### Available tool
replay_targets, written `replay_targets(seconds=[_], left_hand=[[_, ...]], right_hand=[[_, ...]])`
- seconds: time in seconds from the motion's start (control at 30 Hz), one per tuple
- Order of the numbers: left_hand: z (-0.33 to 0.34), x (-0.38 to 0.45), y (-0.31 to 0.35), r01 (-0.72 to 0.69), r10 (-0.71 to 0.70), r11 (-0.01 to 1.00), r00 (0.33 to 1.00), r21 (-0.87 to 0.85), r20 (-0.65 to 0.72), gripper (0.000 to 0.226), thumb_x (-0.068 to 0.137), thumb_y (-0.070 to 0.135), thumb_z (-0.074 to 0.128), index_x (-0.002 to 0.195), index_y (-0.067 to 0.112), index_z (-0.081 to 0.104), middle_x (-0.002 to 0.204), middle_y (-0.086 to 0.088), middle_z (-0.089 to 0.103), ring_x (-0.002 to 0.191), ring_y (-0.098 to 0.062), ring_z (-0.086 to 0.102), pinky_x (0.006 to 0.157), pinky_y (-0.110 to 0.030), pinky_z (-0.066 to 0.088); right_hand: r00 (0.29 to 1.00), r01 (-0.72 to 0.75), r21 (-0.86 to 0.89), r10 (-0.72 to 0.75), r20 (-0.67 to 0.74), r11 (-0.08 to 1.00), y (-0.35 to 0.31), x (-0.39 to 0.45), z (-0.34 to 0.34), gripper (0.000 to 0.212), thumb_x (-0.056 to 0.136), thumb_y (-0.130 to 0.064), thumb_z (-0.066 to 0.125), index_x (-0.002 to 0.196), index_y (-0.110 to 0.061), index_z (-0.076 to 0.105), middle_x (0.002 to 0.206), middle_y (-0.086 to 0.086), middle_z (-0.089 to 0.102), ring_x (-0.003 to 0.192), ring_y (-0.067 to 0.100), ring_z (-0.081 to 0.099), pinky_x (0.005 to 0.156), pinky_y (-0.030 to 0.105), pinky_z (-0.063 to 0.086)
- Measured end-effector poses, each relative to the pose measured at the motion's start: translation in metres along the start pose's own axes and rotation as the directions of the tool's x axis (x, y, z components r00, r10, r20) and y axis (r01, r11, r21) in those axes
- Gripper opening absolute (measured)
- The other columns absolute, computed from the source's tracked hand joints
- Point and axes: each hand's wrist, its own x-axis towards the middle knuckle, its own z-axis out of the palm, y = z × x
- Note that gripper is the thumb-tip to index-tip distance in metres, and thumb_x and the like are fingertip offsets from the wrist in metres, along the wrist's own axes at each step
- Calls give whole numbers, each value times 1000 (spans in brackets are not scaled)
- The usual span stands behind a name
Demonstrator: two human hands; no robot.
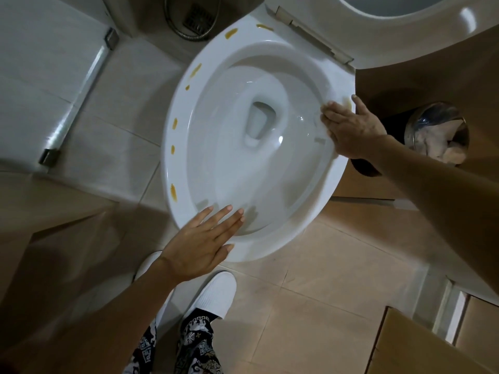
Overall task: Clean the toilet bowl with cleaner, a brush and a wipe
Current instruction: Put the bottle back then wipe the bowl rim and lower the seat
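Note:
A white toilet bowl [172, 163] fills the middle of the view, its seat and lid [405, 31] raised at the top right. Several yellow-brown stains [175, 123] dot the bowl's left rim, and one faint stain [346, 101] lies on the right rim. My left hand [205, 238] hovers over the near rim with fingers straight and spread, holding nothing. My right hand [351, 128] lies flat over the right rim beside the faint stain, fingers straight. No cleaner, brush or wipe is in sight.
A shiny round waste bin [437, 136] with crumpled paper stands right of the bowl. A floor drain [199, 14] and shower hose [183, 33] lie at the top. A glass door with a metal handle [78, 101] is on the left. My white slippers [213, 295] stand below the bowl.

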Motion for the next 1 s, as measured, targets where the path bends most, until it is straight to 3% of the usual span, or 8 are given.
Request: replay_targets(seconds=[0.17, 0.43, 0.67, 0.8, 1.0], left_hand=[[-2, 1, 1, 4, -4, 1000, 1000, -13, -4, 57, 97, 38, 31, 147, 11, 31, 153, -3, 30, 141, -22, 29, 113, -41, 19], [0, 1, 1, 10, -10, 1000, 1000, -9, -15, 57, 96, 39, 32, 147, 11, 33, 153, -3, 28, 141, -21, 28, 112, -41, 20], [1, 0, 2, 11, -11, 1000, 1000, -14, -10, 56, 98, 38, 26, 147, 11, 31, 154, -3, 29, 141, -21, 28, 113, -40, 18], [0, 0, 1, 10, -10, 1000, 1000, -15, -10, 58, 96, 39, 30, 146, 11, 32, 152, -4, 30, 141, -22, 29, 113, -41, 19], [2, 1, 1, 22, -22, 998, 1000, -55, 8, 59, 95, 38, 33, 147, 11, 30, 153, -3, 29, 141, -23, 28, 112, -42, 20]], right_hand=[[999, 27, -15, -28, -41, 1000, -3, -15, 1, 52, 101, -31, 20, 150, -15, 26, 160, 1, 15, 149, 16, 3, 116, 50, -6], [999, 17, -217, -26, -40, 976, 21, 33, -17, 63, 101, -38, 22, 153, -15, -4, 159, 2, -17, 145, 16, -20, 114, 46, -14], [996, 30, -193, -46, -75, 981, 19, 19, -5, 58, 100, -33, 23, 153, -15, 8, 161, 2, -5, 148, 15, -10, 117, 45, -9], [996, 45, -356, -68, -52, 933, 22, 38, -21, 65, 100, -39, 22, 153, -13, -5, 159, 4, -15, 146, 18, -17, 115, 45, -13], [971, 72, -613, -197, -138, 787, 29, 66, -52, 69, 97, -39, 22, 151, -12, -11, 159, 3, -17, 147, 17, -13, 118, 44, -3]])
